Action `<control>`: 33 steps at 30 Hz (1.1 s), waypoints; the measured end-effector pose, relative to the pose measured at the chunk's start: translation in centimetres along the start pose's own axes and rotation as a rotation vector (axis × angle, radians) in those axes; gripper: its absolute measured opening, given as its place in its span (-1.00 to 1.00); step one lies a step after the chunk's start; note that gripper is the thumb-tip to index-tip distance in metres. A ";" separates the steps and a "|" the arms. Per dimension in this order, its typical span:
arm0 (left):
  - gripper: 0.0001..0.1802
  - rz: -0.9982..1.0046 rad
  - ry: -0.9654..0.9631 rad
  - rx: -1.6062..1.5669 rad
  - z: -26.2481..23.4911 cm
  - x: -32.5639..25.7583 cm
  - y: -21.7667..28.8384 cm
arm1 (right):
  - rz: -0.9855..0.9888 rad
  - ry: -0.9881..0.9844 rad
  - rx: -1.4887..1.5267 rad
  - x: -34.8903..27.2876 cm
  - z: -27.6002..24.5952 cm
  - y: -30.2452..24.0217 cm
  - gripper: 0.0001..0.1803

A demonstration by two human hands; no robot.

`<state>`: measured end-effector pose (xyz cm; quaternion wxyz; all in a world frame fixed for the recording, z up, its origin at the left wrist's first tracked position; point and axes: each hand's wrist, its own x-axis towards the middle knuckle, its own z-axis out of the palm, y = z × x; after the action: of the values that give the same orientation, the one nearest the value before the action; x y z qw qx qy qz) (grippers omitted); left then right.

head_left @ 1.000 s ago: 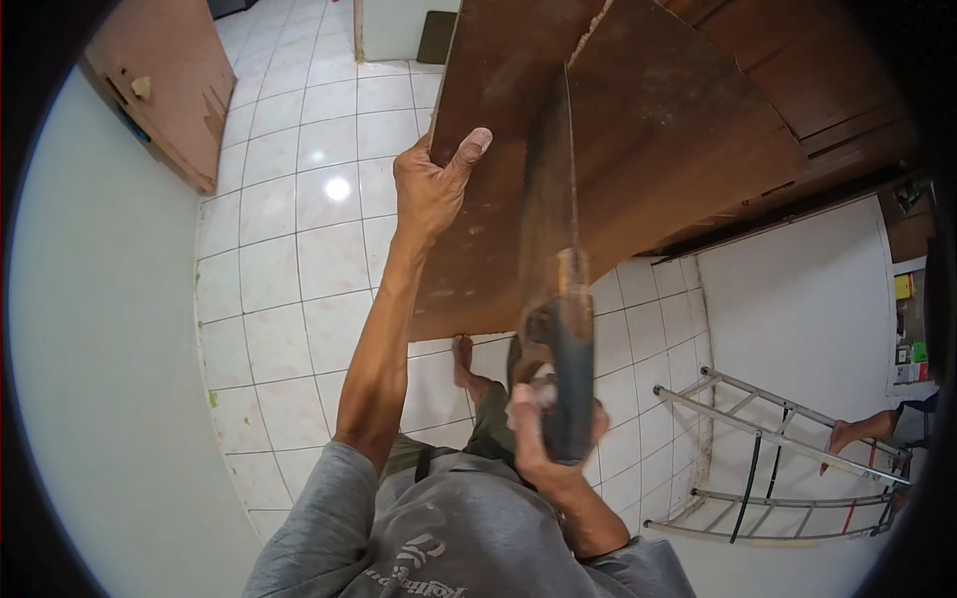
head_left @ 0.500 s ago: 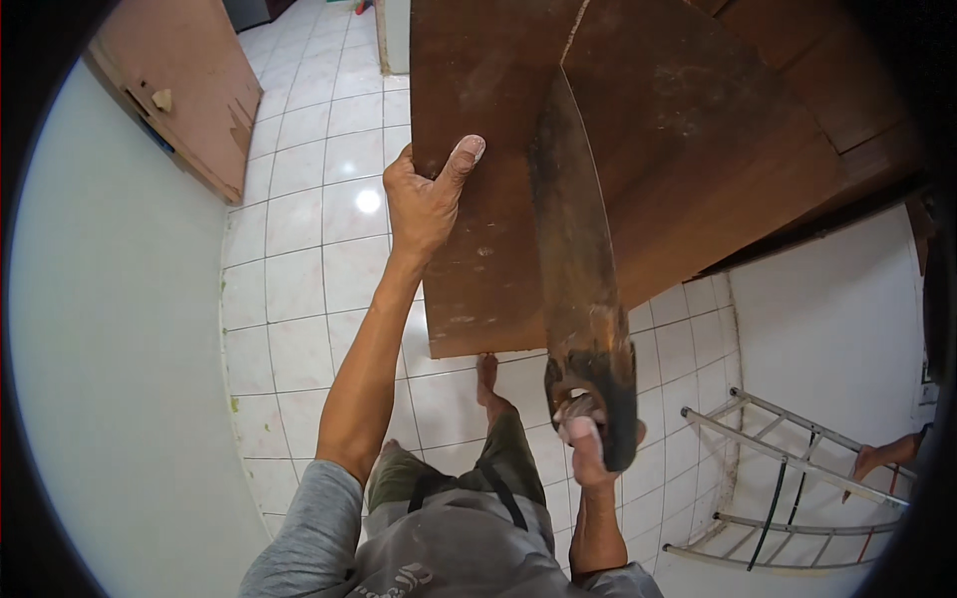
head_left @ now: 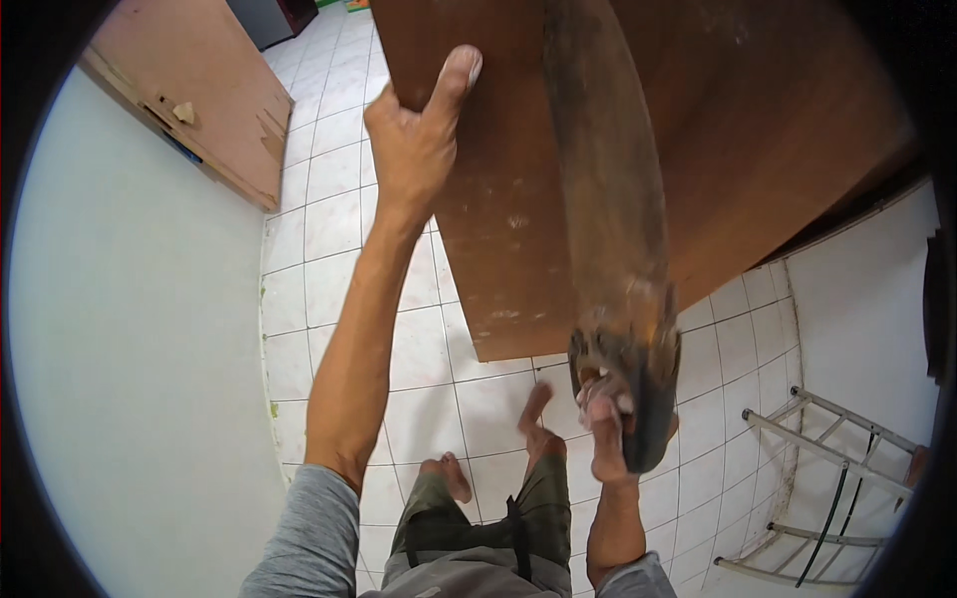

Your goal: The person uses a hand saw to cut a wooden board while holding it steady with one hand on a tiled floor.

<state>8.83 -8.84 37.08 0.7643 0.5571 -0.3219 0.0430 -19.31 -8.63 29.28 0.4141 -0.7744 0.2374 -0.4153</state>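
My left hand (head_left: pixel 417 135) grips the left edge of a large brown wooden board (head_left: pixel 508 269), its dusty thumb flat on top and the fingers hidden beneath. My right hand (head_left: pixel 606 404) is closed through the dark handle of a worn, rusty handsaw (head_left: pixel 613 179). The saw's long blade points away from me over the board, and its far end runs out of the picture at the top. Along the blade I cannot make out the cut in the board now.
A metal ladder (head_left: pixel 827 439) stands at the right, with part of another person's foot (head_left: pixel 915 466) on it. To the left are a white wall (head_left: pixel 140 339) and a pinkish door (head_left: pixel 199 80). White tiles (head_left: pixel 409 349) cover the floor under my bare feet.
The saw has shifted right and farther from me, and its tip has left the picture. My left hand sits higher in view, still on the board's edge. My feet have moved.
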 end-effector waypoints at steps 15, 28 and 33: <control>-0.33 0.160 -0.110 -0.025 -1.8 -2.3 -1.0 | -0.404 0.117 0.151 -1.0 4.6 5.2 -0.75; -0.37 0.348 -0.099 -0.086 -1.4 -0.2 -4.4 | -0.433 0.125 0.633 0.5 8.4 10.2 -0.80; 0.00 0.353 0.164 0.127 -1.8 1.7 -5.3 | -0.399 0.116 0.545 -0.7 9.3 8.7 -0.77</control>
<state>13.24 -9.77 33.37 0.7318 0.5337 -0.3479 0.2420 -12.11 -8.75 18.79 0.5022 -0.6416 -0.0154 -0.5795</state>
